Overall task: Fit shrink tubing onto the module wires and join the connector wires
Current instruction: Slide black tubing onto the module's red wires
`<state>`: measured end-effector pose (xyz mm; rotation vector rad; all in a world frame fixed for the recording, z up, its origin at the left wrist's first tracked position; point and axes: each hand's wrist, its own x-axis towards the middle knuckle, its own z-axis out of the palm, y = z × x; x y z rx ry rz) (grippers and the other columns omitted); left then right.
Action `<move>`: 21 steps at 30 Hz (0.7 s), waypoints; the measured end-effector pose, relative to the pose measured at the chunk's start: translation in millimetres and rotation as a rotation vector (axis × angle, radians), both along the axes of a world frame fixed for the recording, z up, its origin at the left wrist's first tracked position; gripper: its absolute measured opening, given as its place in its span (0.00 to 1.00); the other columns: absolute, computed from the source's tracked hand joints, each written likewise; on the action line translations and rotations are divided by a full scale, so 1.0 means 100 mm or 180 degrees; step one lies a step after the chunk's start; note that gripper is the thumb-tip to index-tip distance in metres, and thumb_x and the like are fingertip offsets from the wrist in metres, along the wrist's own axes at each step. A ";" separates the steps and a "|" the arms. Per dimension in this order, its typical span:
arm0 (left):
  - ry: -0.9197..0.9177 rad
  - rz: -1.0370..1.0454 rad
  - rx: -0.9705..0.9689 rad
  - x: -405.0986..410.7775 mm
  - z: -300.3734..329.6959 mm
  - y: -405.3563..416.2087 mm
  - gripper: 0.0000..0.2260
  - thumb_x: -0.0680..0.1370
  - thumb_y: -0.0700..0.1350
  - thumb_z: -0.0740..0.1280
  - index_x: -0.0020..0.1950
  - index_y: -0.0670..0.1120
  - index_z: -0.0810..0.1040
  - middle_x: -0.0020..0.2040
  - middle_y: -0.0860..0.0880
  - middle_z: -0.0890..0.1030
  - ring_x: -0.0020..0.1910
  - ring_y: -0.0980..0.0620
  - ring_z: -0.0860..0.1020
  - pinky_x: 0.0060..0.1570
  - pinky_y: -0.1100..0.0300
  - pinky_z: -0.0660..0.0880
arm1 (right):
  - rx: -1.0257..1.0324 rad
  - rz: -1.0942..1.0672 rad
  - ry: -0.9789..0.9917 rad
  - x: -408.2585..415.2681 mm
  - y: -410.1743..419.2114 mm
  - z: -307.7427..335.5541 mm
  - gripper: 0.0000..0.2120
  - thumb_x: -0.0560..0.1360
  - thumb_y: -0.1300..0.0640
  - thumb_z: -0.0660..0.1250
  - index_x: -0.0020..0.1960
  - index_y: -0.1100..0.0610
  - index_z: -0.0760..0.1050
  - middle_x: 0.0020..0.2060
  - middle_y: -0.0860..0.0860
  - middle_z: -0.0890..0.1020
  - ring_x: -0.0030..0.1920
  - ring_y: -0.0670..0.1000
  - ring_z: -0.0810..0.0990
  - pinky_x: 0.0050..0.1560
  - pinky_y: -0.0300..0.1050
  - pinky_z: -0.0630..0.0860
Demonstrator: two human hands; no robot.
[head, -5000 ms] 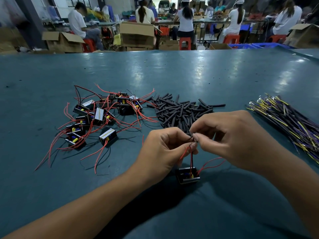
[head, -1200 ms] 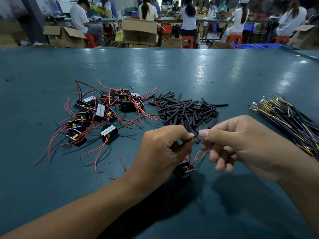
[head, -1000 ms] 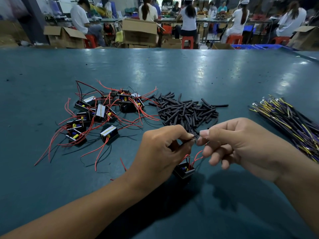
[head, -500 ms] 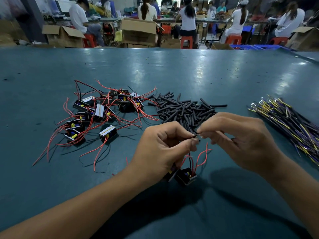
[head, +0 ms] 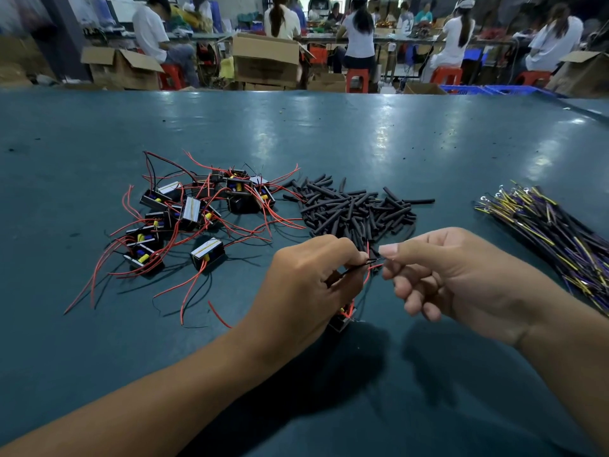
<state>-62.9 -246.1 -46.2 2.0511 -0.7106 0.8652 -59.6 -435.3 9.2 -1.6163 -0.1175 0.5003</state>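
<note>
My left hand (head: 308,285) pinches a thin black wire with a piece of black shrink tubing (head: 354,268) on it. That wire belongs to a small black module (head: 342,319) hanging low under the hand, mostly hidden by it. My right hand (head: 458,275) pinches the tip of the same wire between thumb and forefinger, close against the left fingertips, with the other fingers loosely curled. Red module wires (head: 370,270) loop between the two hands.
A pile of black modules with red wires (head: 194,216) lies to the left on the teal table (head: 329,133). Loose black shrink tubes (head: 356,209) are heaped behind my hands. A bundle of yellow and purple connector wires (head: 553,232) lies at right. Seated workers and cardboard boxes are beyond the table.
The module has swung lower and further under my left hand. My right hand has shifted slightly right and down, its lower fingers uncurling, while both hands keep pinching the wire.
</note>
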 end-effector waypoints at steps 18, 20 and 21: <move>0.1345 -0.0774 -0.0730 -0.02 0.02 0.01 0.06 0.75 0.40 0.74 0.40 0.46 0.81 0.24 0.52 0.72 0.22 0.55 0.66 0.26 0.66 0.61 | -0.1452 0.0759 -0.3565 0.14 -0.22 -0.06 0.07 0.78 0.54 0.67 0.46 0.56 0.82 0.34 0.46 0.82 0.34 0.45 0.81 0.36 0.39 0.77; 0.1752 -0.1031 -0.0989 -0.03 0.03 0.01 0.06 0.76 0.39 0.74 0.40 0.46 0.80 0.23 0.51 0.73 0.20 0.55 0.68 0.24 0.67 0.62 | -0.1821 0.0807 -0.4134 0.17 -0.25 -0.06 0.08 0.79 0.56 0.66 0.48 0.58 0.82 0.36 0.47 0.81 0.35 0.46 0.79 0.37 0.41 0.75; 0.1827 -0.1081 -0.1055 -0.04 0.03 0.01 0.06 0.76 0.38 0.73 0.40 0.45 0.79 0.24 0.53 0.75 0.20 0.56 0.69 0.24 0.68 0.64 | -0.1894 0.0778 -0.4269 0.18 -0.26 -0.07 0.08 0.79 0.56 0.66 0.48 0.59 0.82 0.37 0.48 0.81 0.35 0.48 0.79 0.37 0.43 0.75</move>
